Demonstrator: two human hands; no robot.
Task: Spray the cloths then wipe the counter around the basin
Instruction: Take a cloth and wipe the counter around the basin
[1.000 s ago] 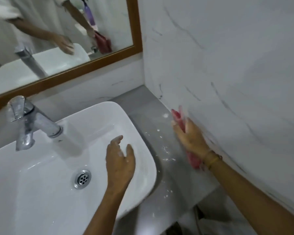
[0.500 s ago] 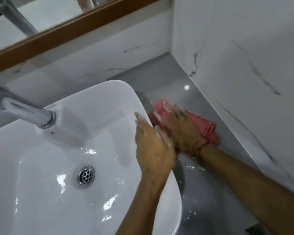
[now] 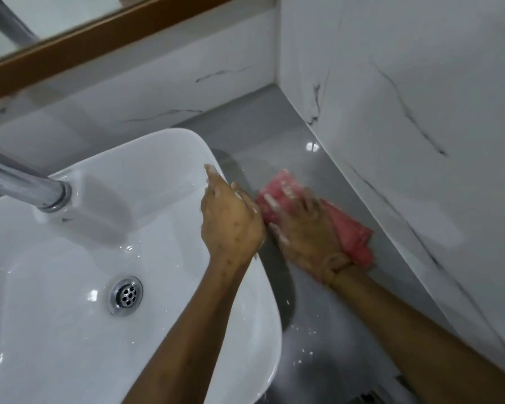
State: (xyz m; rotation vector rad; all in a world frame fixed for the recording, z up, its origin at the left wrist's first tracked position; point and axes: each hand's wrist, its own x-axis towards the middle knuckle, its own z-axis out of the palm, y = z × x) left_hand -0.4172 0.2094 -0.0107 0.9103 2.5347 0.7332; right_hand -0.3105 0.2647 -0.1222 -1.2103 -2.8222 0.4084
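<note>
Red cloth (image 3: 351,232) lies centre-right on the grey counter (image 3: 274,147) under flat fingers of the right hand (image 3: 306,237); the left hand (image 3: 231,223) curls fingers over the white basin (image 3: 169,147) rim. Foam specks (image 3: 303,351) suggest slick surfaces, so either hand could slip.

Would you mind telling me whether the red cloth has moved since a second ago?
Yes. The red cloth, under the right hand, has shifted away from the side wall toward the basin.

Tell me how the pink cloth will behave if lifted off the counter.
Probably floppy: the pink cloth lies bunched in folds under the right hand. Likely light, though heavier if damp; white flecks dot the counter. It should slide easily on that glossy surface.
</note>
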